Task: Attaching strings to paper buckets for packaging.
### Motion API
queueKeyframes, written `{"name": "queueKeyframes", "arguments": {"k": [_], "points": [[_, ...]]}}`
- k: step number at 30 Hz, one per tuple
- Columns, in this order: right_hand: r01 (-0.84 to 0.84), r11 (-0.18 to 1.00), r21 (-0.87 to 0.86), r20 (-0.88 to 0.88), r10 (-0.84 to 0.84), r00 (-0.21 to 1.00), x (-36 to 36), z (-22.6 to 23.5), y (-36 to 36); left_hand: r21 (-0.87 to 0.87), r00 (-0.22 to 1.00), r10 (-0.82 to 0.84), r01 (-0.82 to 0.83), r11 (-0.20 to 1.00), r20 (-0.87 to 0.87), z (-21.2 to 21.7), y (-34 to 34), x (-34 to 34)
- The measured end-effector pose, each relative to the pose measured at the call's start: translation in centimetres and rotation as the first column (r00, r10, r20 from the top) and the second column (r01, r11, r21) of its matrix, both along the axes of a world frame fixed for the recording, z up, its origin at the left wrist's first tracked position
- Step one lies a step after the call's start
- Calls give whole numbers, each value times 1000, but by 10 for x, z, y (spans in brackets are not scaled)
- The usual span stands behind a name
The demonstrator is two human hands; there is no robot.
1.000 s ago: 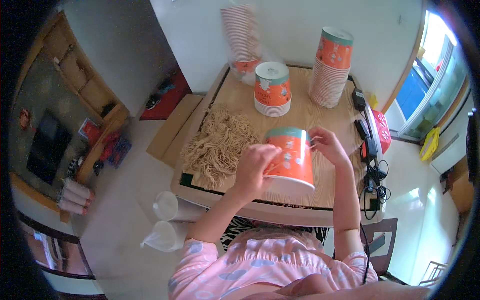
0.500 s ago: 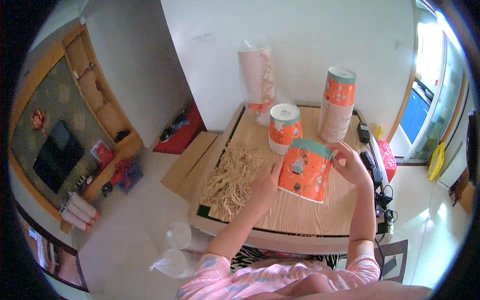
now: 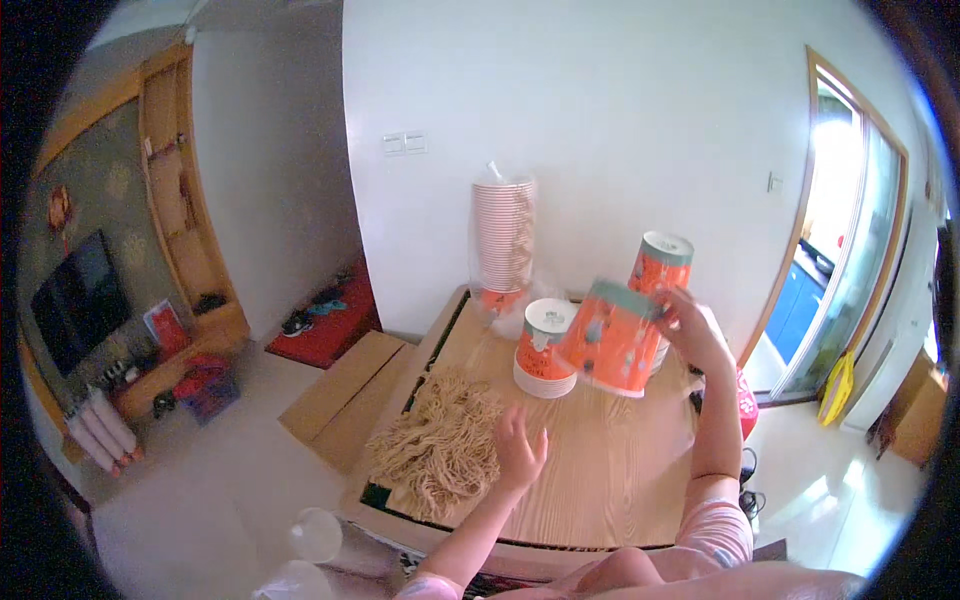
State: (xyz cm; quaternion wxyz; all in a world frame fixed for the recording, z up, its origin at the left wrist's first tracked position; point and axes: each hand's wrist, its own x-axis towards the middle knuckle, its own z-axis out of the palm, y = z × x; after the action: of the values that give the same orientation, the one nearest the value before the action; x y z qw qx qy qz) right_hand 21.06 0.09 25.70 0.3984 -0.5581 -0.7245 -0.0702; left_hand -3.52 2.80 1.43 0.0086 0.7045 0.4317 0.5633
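My right hand (image 3: pixel 692 335) grips the tilted orange cup (image 3: pixel 612 338); my open-fingered left hand (image 3: pixel 520 450) hovers just beside the noodles (image 3: pixel 440 445), the nearer hand.

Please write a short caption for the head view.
Right hand lifts an orange paper cup; left hand hovers beside noodles.

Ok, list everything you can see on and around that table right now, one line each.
Wooden table: one, light brown, centre.
Orange paper tub: one, held tilted above the table.
Orange paper tub stacks: two, one mid-table, one behind the held tub.
Wrapped stack of pale cups: one, tall, far edge by the wall.
Heap of dry noodles: one, beige, left side of the table.
Flat cardboard: brown, on the floor to the left.
Left hand: open, over the table by the noodles.
Right hand: gripping the held tub.
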Motion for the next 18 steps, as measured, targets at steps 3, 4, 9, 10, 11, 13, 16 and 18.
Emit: {"name": "queueKeyframes", "arguments": {"k": [3, 4, 9, 10, 11, 13, 16, 18], "points": [[102, 941, 322, 58, -127, 990, -2, 43, 21, -195, 985, -141, 158, 968, 98, -87, 11, 35], [149, 909, 390, 97, -201, 975, 7, 56, 30, -202, 985, -170, 167, 965, 1, -109, 12, 48], [285, 815, 504, 189, -426, 885, 77, 100, 83, -206, 967, -227, 201, 958, -112, -129, 31, 92], [277, 817, 506, 208, -428, 880, 90, 103, 92, -251, 959, -236, 193, 949, -154, -130, 35, 96], [296, 797, 527, 243, -475, 846, 103, 107, 99, -295, 949, -247, 183, 938, -196, -132, 39, 100], [307, 776, 551, 286, -520, 805, 126, 107, 120, -323, 939, -265, 187, 928, -219, -135, 52, 107], [305, 807, 506, 376, -525, 764, 157, 92, 155, -404, 913, -262, 121, 906, -314, -135, 68, 118], [316, 822, 474, 384, -516, 766, 163, 85, 161, -409, 923, -231, 91, 908, -307, -133, 71, 123]]}}
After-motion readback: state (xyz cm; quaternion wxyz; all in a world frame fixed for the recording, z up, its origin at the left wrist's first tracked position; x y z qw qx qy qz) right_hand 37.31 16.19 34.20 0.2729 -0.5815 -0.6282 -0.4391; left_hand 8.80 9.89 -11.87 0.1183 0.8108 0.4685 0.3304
